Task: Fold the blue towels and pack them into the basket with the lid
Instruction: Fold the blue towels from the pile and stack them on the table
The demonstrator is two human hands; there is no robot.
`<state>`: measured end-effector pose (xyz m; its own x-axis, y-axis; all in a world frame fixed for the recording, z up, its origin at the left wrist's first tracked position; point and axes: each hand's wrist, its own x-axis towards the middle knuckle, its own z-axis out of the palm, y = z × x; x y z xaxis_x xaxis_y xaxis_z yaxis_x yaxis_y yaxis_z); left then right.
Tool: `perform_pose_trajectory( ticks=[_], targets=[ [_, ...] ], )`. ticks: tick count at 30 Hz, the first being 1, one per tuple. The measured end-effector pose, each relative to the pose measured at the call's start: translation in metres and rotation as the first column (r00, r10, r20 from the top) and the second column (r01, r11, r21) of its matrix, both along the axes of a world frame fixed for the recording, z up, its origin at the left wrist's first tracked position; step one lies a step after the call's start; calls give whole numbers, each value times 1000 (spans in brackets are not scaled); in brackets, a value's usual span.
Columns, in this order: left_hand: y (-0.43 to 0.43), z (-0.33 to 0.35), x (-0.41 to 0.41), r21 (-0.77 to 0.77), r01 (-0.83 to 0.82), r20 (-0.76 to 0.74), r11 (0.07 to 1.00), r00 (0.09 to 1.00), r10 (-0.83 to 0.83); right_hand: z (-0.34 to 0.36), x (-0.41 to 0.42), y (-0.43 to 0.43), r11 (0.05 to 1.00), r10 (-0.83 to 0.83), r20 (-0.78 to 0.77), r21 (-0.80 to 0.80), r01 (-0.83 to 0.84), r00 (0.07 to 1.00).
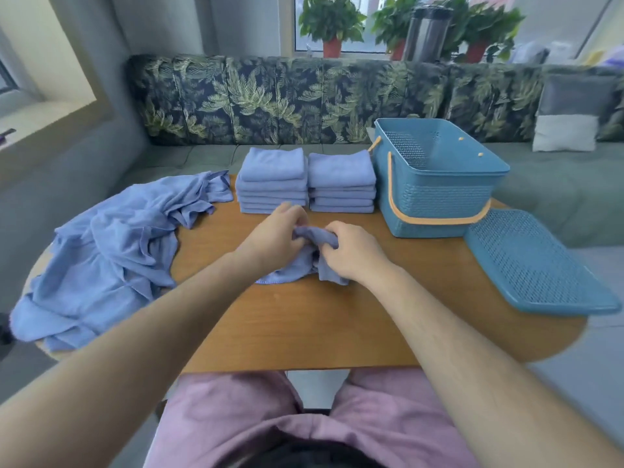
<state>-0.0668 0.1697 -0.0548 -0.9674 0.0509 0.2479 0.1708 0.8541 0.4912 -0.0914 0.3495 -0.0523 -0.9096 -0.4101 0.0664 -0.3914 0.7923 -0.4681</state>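
Observation:
A bunched blue towel (297,270) lies at the middle of the wooden table (304,325). My left hand (275,236) and my right hand (351,253) both grip its upper part, fingers curled into the cloth. A heap of unfolded blue towels (111,258) covers the table's left end. Two stacks of folded blue towels (271,180) (341,182) stand side by side at the far edge. The blue basket (435,197) with an orange handle stands at the far right, with nothing visible inside it. Its perforated blue lid (537,265) lies flat beside it, near the right edge.
A leaf-patterned sofa back (304,99) and a grey-green seat run behind the table. Potted plants (332,25) and a metal flask (427,32) stand on the windowsill. A grey and white cushion (570,113) sits at the right. My lap in pink trousers (256,423) is below the near table edge.

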Motion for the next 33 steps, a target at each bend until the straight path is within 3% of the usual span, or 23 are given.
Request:
perform_pose_trajectory(
  ticks=[3, 6, 8, 13, 15, 17, 20, 22, 25, 28, 33],
  targets=[
    [9, -34, 16, 4, -87, -23, 996, 996, 87, -3, 8, 18, 996, -66, 156, 65, 56, 986],
    [2, -58, 24, -187, -88, 80, 978, 991, 104, 2, 12, 27, 968, -68, 232, 251, 8, 970],
    [-8, -65, 24, -293, -110, 119, 950, 982, 150, 3, 16, 27, 956, -62, 319, 290, -35, 946],
    [-12, -50, 23, -239, -117, 108, 964, 983, 147, -3, 11, 11, 997, -62, 266, 58, 48, 962],
    [-9, -38, 25, -205, -125, 65, 971, 988, 141, -8, 6, 5, 995, -70, 220, 83, 53, 973],
    [-8, -26, 30, -131, -135, 34, 982, 989, 141, -15, 2, 0, 998, -42, 220, 62, 29, 975],
    [-10, -7, 35, -10, -176, -18, 984, 984, 176, -14, 0, -4, 996, 9, 238, -90, 13, 971],
    [-13, 5, 35, 75, -222, -60, 972, 972, 226, -3, 2, -6, 959, 22, 319, -275, 70, 948],
    [-13, 16, 30, 250, -213, -111, 945, 963, 247, 13, 3, -5, 821, 44, 423, -531, 209, 905],
    [-6, 11, 20, 298, -118, -59, 947, 988, 141, 12, -3, 3, 797, -36, 394, -543, 264, 919],
    [7, -28, 9, 105, -198, 108, 974, 976, 187, -13, -8, 30, 830, -273, 428, -349, 436, 862]
  ],
)
